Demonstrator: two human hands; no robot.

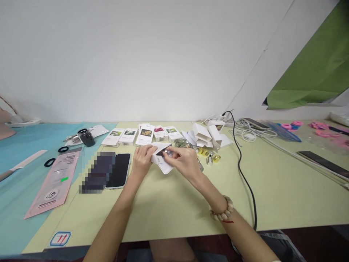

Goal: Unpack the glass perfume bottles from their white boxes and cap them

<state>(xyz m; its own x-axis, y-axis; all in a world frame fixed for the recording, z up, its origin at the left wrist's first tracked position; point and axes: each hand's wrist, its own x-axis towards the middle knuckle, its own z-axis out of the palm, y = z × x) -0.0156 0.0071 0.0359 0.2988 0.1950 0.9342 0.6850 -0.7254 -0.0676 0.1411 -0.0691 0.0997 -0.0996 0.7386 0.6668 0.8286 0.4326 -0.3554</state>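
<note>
Box [157, 159]: white card, small, with dark print on the near face and one end open, a pale flap hanging loose from the mouth toward the near edge of the table [174, 218]. Looks dark within the mouth; too small to tell what shows there. Held tilted over the middle of the table, between both hands, in front of a row of flower boxes.

At the left, on blue cloth [16, 193], a pink packet [64, 187] with a green mark, and behind it a black jar [86, 139]. Next, a phone [119, 170], face up, near the left forearm. Behind, the flower boxes [146, 134], white, printed with yellow, white and pink blooms.

Left hand [142, 157]: clamped on the box, fingers and thumb around its left side. Right hand [187, 160]: fingertips drawn close together at the open end; cannot tell whether pinching anything. On the right wrist, a beaded bracelet [228, 209].

Just past the right hand, gold caps [216, 158] and, behind them, opened white cartons [202, 134]. Farther right, a black cable [240, 165], running down to the near edge.
</note>
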